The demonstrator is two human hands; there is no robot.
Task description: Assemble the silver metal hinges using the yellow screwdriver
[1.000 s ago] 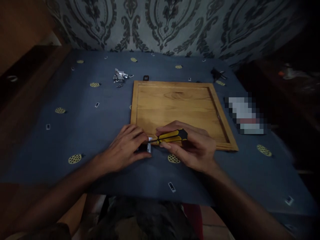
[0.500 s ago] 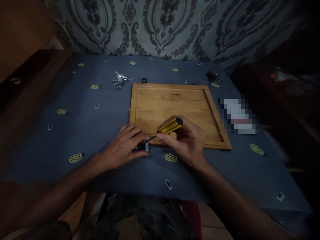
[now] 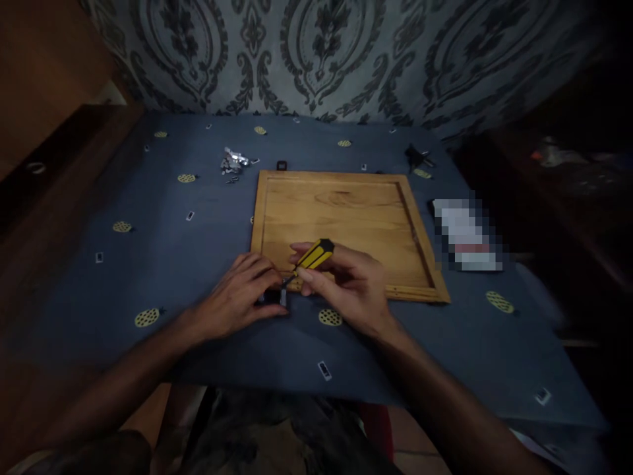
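A framed wooden panel (image 3: pixel 341 211) lies flat on the blue patterned cloth. At its near left corner my left hand (image 3: pixel 242 290) is closed on a small metal hinge (image 3: pixel 283 297), pressed against the panel's edge. My right hand (image 3: pixel 351 280) grips a yellow and black screwdriver (image 3: pixel 316 256) between thumb and fingers. The screwdriver is tilted, its shaft pointing down and left to the hinge. The tip is too small and dark to make out exactly.
Beyond the panel's far left corner lie a pile of metal hinges (image 3: pixel 233 160), a few screws (image 3: pixel 231 179) and a small black object (image 3: pixel 281 165). A dark object (image 3: pixel 418 157) sits far right. A blurred-out flat item (image 3: pixel 467 236) lies right of the panel.
The screwdriver's handle stands somewhat steeper, and my right hand has shifted left with it. The whole view has moved slightly. My left hand stays at the hinge.
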